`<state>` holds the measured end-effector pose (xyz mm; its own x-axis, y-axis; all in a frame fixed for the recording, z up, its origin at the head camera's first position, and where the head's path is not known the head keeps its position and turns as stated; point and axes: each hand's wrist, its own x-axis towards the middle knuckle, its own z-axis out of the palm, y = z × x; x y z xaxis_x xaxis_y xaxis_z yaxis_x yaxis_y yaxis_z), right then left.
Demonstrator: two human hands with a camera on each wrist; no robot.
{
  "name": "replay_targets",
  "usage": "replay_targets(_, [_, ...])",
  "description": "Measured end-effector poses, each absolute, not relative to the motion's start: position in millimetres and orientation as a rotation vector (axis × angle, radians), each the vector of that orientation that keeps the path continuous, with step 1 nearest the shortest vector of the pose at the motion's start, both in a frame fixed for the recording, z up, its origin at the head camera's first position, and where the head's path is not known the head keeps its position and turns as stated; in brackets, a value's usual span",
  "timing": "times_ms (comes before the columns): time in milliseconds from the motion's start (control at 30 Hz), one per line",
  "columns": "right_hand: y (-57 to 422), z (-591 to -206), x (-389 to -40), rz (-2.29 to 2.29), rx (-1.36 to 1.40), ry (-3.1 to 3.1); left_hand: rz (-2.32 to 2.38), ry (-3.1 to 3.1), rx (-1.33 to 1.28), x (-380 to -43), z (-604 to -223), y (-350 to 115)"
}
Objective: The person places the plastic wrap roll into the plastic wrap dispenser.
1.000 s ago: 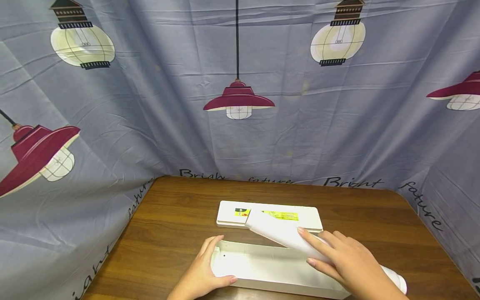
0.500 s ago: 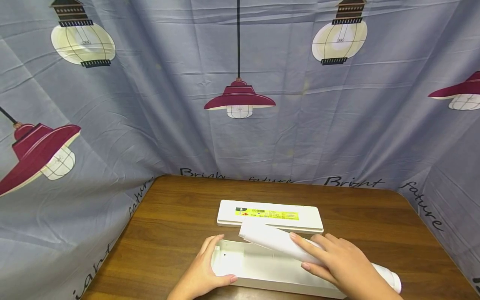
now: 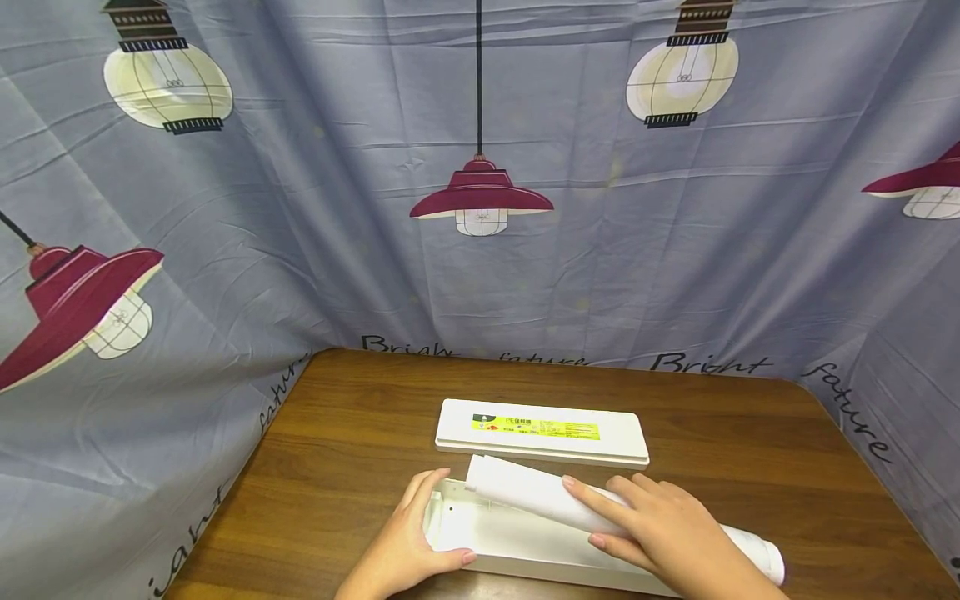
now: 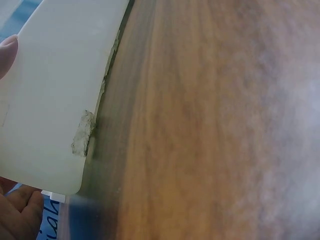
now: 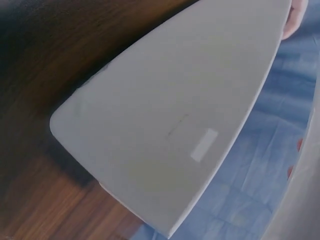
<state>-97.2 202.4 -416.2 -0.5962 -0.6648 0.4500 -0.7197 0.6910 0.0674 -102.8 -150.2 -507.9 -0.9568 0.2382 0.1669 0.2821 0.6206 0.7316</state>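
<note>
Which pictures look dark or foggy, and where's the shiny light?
Head view: brightest, the white roll showing little detail; left wrist view: hazy, whitish glare on the table at the right, shadow beside the box; right wrist view: darkest, nearly black at upper left.

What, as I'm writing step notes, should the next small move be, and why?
Probably turn the roll in line with the box: the right hand holds it slanted across the box's open top, while the left hand grips the box.
</note>
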Motion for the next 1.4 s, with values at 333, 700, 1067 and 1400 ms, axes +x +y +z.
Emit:
replay_targets(333, [197.7, -422.6, -101.0, 0.164, 1.118, -2.452, -1.277, -2.811, -0.437, -102.8, -506.2, -150.6])
replay_targets(700, [190.8, -430.0, -102.4, 0.098, 1.144, -2.462, -1.286, -2.789, -0.446, -103.8, -506.8, -150.4])
replay_targets(1067, [183.1, -432.5, -106.5, 0.052, 1.22, -2.439, -1.309, -2.771, -0.447, -103.6, -507.0, -150.5])
replay_targets(1400, [177.5, -435.6, -107.0, 0.05, 1.255, -2.445, -1.286, -2.774, -0.462, -105.0, -509.2, -151.4])
